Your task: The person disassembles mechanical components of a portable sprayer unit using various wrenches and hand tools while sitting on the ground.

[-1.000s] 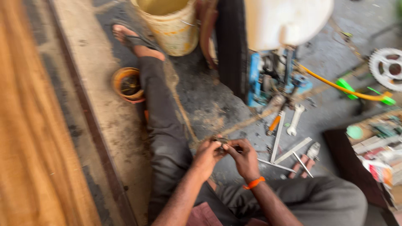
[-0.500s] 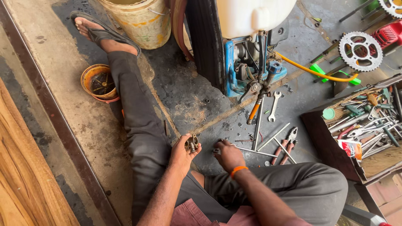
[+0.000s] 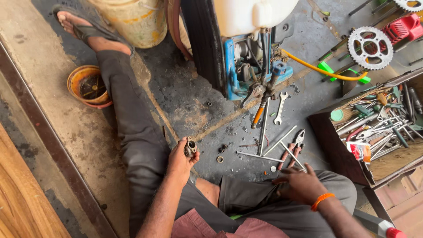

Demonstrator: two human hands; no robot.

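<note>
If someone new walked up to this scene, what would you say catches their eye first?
Probably the left hand, raised over the knee and gripping a small dark metal part, while the right hand reaches toward the rods and pliers scattered on the oily floor. Just behind stands a blue machine with a white tank, and at the right an open toolbox crammed with tools.

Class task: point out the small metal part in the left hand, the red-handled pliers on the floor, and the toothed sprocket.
small metal part (image 3: pixel 190 147), head view, on its dark body.
red-handled pliers (image 3: pixel 294 146), head view, near the pivot.
toothed sprocket (image 3: pixel 359 37), head view, on its toothed ring.
</note>
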